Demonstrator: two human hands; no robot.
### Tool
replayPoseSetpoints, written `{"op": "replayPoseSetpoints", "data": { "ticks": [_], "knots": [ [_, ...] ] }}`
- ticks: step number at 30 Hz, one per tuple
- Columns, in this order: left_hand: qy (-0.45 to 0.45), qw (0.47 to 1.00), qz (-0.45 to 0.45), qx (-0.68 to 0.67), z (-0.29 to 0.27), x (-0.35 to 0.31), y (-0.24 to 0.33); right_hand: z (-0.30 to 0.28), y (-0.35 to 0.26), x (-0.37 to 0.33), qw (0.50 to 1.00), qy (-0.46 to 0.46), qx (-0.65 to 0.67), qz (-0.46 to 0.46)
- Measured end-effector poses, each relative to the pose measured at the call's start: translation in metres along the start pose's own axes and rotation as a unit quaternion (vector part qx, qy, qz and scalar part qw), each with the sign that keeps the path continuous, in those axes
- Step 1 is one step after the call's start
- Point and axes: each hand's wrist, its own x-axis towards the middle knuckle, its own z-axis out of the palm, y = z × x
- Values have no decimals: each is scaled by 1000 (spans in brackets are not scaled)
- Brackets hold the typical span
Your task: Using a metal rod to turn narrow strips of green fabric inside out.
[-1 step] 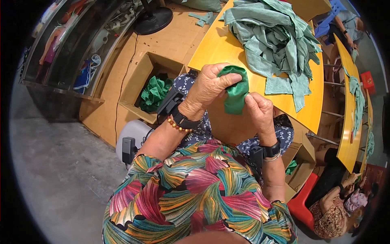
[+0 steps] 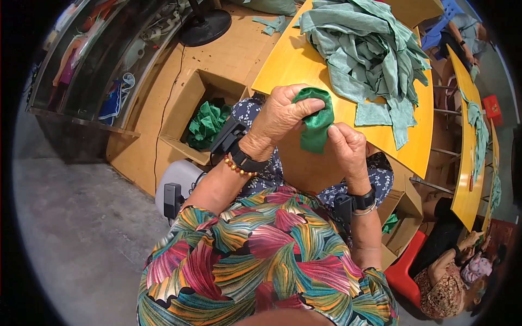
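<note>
A small piece of shiny green cloth (image 2: 317,130) hangs in front of me, above my lap and near the table's front edge. My left hand (image 2: 277,117) is closed on its upper part, with the thumb pressed on the folded top. At the cloth's right edge, my right hand (image 2: 349,148) pinches it between thumb and fingers. The fingers behind the cloth are partly hidden. Beyond my hands, a heap of pale green cloth pieces (image 2: 361,49) lies on the yellow table (image 2: 283,68), and one flap reaches toward the near right edge.
A cardboard box (image 2: 176,117) with crumpled green cloth (image 2: 208,124) stands left of my knees. Another cardboard box (image 2: 409,204) is at my right, beside a red stool (image 2: 409,266). A black round base (image 2: 205,28) stands on the floor behind. Two people sit at the right near another yellow table (image 2: 466,179).
</note>
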Motion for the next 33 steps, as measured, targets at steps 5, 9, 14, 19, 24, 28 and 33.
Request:
{"op": "replayPoseSetpoints", "data": {
  "ticks": [5, 9, 14, 19, 24, 28, 33],
  "knots": [
    [-9, 996, 78, 33, 4, 1, -8, 1, 1, 2, 997, 18, -64, -42],
    [-8, 998, 66, -10, 11, 0, -22, 19, 10, -5, 983, -3, 169, 68],
    [-18, 995, 32, -95, 7, -2, -24, 20, 9, -9, 941, -64, 279, 179],
    [-17, 997, 41, -64, 0, 0, -16, 11, 20, -4, 993, -22, 104, 43],
    [-15, 997, 58, -39, 2, 3, -18, 4, 13, -3, 1000, -6, -15, 0],
    [-8, 996, 82, -27, 9, 4, -28, 12, 14, -3, 999, 14, 36, 0],
    [-11, 998, 35, -43, 11, -1, -25, 25, 29, -12, 987, 16, 138, 80]
  ]
}}
